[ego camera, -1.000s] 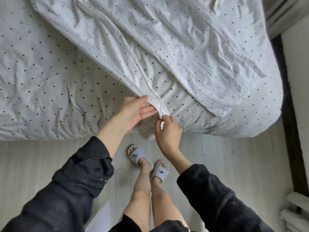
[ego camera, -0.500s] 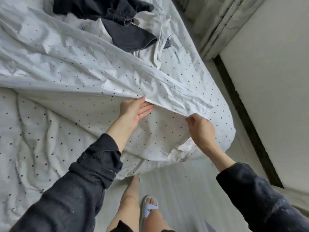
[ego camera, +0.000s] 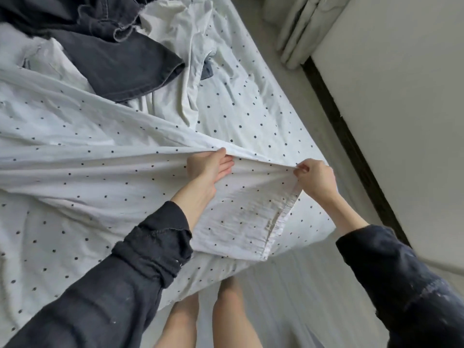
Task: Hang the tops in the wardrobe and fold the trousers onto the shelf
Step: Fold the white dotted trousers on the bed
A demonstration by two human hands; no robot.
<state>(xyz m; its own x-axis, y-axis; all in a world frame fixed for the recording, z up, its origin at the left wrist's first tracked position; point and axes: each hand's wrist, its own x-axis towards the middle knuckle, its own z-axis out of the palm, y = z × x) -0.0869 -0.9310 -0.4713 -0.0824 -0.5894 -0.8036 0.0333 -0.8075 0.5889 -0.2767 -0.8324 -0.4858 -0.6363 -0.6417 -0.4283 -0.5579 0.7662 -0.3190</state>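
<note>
left hand (ego camera: pixel 209 165): grips a fold of the dotted white cloth (ego camera: pixel 241 222), thumb on top of the fold, fingers tucked under it and only partly seen.
right hand (ego camera: pixel 315 178): pinches the same cloth at its upper corner, fingers curled tight round the hem.
dotted white cloth: stretched taut between the two hands — its hemmed edge hangs down from the right hand toward the person's legs, and the rest runs away past the left hand across the bed. whether it is a garment or bedding cannot be told.
bed (ego camera: pixel 251 106): covered in the same black-dotted white fabric, lying under and beyond both hands, its corner just below the right hand.
dark garment (ego camera: pixel 113 61): a heap of dark denim-like cloth with a frayed edge, well beyond the left hand at the far side of the bed — top or trousers cannot be told.
white garment (ego camera: pixel 185 66): plain and crumpled, just beside the dark garment and partly under it, beyond the gap between the hands.
sleeves: both forearms in dark sleeves (ego camera: pixel 140 267), the left one pushed up above the wrist.
legs (ego camera: pixel 206 320): bare, below the hands, beside the bed's edge.
curtain (ego camera: pixel 303 28): pale folds far beyond the right hand.
wall (ego camera: pixel 401 109): light, to the right of the right hand, with a dark strip along its foot.
</note>
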